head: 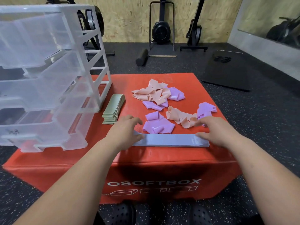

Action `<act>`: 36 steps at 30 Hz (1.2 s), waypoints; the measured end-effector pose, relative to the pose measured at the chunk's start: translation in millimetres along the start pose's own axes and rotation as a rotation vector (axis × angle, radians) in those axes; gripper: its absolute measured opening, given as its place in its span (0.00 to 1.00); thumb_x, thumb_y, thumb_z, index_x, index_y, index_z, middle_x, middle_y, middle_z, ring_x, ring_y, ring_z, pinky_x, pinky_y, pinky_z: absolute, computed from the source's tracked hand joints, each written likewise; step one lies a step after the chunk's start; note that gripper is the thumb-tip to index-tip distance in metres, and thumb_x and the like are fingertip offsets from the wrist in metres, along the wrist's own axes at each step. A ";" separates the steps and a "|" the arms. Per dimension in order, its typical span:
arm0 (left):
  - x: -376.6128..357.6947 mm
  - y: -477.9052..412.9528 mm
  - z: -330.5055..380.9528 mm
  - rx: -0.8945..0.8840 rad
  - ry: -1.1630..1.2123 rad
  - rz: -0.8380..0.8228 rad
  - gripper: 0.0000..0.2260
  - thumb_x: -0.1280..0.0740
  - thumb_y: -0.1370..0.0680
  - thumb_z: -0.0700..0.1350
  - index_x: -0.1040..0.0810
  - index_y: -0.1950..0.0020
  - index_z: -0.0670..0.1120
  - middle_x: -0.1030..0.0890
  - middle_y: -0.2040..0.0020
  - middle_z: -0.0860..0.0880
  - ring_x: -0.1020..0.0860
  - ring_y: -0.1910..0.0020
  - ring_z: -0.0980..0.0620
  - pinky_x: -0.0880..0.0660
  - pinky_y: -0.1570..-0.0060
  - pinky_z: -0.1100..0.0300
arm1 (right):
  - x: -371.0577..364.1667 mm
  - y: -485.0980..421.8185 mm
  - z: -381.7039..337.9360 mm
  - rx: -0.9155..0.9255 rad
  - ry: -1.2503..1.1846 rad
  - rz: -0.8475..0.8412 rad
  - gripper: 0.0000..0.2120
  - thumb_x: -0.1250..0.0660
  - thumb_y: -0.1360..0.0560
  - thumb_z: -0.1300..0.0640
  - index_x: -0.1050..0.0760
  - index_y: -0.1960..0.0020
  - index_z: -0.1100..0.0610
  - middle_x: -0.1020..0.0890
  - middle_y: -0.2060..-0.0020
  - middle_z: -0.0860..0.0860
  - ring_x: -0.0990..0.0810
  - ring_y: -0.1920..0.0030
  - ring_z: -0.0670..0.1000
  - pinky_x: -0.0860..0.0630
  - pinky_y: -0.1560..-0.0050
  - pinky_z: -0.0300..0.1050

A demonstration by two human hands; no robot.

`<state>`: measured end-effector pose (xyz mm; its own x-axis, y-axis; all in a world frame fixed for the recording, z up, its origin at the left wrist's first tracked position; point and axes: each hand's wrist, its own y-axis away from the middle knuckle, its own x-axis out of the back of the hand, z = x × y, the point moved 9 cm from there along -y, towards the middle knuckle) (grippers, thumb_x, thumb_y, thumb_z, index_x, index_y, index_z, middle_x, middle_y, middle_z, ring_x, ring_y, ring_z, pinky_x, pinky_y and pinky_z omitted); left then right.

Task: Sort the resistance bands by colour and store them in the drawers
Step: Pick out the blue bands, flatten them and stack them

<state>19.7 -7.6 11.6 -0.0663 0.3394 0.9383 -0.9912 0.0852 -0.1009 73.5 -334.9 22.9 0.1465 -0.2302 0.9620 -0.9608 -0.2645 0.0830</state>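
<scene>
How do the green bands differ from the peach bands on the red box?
The green bands lie flat in a neat stack beside the drawer unit; the peach bands lie crumpled and loose, mixed with purple bands. The green bands look matte, the peach bands thin and glossy. Both rest on the red box.

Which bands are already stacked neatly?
The sage-green bands, piled flat beside the drawer unit. The pink bands and purple bands lie crumpled; the blue-grey band is one lone strip.
</scene>
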 end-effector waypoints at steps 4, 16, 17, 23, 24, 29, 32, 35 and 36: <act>-23.2 3.7 10.8 -0.132 -0.072 -0.188 0.38 0.19 0.30 0.58 0.29 0.23 0.55 0.25 0.30 0.52 0.27 0.32 0.48 0.28 0.33 0.51 | -22.2 4.4 -12.8 0.094 0.083 -0.160 0.37 0.18 0.34 0.43 0.26 0.28 0.41 0.22 0.30 0.42 0.22 0.33 0.51 0.25 0.33 0.50; -26.7 0.5 1.6 -0.120 -0.079 -0.143 0.32 0.20 0.31 0.59 0.25 0.29 0.60 0.21 0.39 0.57 0.23 0.41 0.51 0.25 0.42 0.51 | -24.3 4.6 -5.0 0.072 0.144 -0.160 0.31 0.19 0.33 0.44 0.25 0.32 0.38 0.20 0.34 0.40 0.21 0.37 0.51 0.24 0.37 0.49; -26.3 0.4 1.3 -0.119 -0.069 -0.146 0.33 0.20 0.31 0.59 0.25 0.28 0.60 0.21 0.38 0.57 0.23 0.40 0.51 0.25 0.42 0.51 | -23.7 4.6 -4.5 0.073 0.138 -0.161 0.32 0.19 0.33 0.45 0.25 0.32 0.38 0.20 0.34 0.40 0.21 0.36 0.51 0.24 0.37 0.49; -25.2 -0.3 -0.7 -0.119 -0.056 -0.153 0.31 0.19 0.32 0.58 0.23 0.30 0.60 0.19 0.39 0.58 0.21 0.41 0.51 0.23 0.41 0.50 | -21.7 2.9 0.6 0.078 0.152 -0.139 0.31 0.18 0.34 0.46 0.24 0.33 0.38 0.19 0.36 0.40 0.21 0.38 0.50 0.24 0.38 0.48; -25.2 -0.6 -1.0 -0.117 -0.061 -0.151 0.31 0.19 0.32 0.58 0.23 0.31 0.60 0.19 0.40 0.58 0.21 0.42 0.51 0.23 0.42 0.49 | -21.8 2.4 1.6 0.074 0.145 -0.136 0.31 0.18 0.34 0.46 0.23 0.34 0.37 0.19 0.36 0.40 0.21 0.38 0.49 0.24 0.38 0.48; -25.1 -1.6 -0.1 -0.126 -0.067 -0.135 0.31 0.19 0.31 0.58 0.24 0.29 0.60 0.20 0.38 0.58 0.22 0.40 0.51 0.24 0.41 0.51 | -21.1 2.9 3.1 0.067 0.125 -0.146 0.33 0.17 0.35 0.45 0.24 0.33 0.38 0.19 0.35 0.40 0.21 0.38 0.50 0.25 0.38 0.47; -23.5 -1.1 4.7 -0.162 -0.066 -0.102 0.35 0.19 0.33 0.61 0.25 0.28 0.59 0.22 0.37 0.56 0.24 0.39 0.50 0.24 0.40 0.49 | -20.1 6.4 6.0 0.059 0.032 -0.160 0.36 0.17 0.35 0.43 0.25 0.28 0.40 0.22 0.35 0.40 0.23 0.34 0.49 0.28 0.36 0.45; -18.0 -0.7 19.0 -0.243 -0.098 -0.028 0.31 0.22 0.30 0.62 0.23 0.29 0.57 0.22 0.36 0.54 0.25 0.38 0.48 0.25 0.39 0.48 | -9.2 4.1 22.3 -0.041 -0.083 -0.071 0.27 0.23 0.27 0.42 0.23 0.31 0.43 0.18 0.37 0.45 0.19 0.40 0.50 0.25 0.37 0.47; -16.0 -0.2 26.6 -0.269 -0.112 0.001 0.29 0.23 0.29 0.61 0.22 0.30 0.56 0.22 0.36 0.54 0.25 0.39 0.47 0.25 0.40 0.48 | -5.9 3.7 30.2 -0.101 -0.113 -0.036 0.23 0.24 0.25 0.43 0.21 0.32 0.46 0.16 0.40 0.47 0.18 0.42 0.51 0.25 0.38 0.47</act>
<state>17.9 -38.0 5.4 -0.0946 0.2359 0.9672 -0.9261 0.3354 -0.1724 76.2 -362.8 9.7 0.2010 -0.3279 0.9231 -0.9724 -0.1805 0.1476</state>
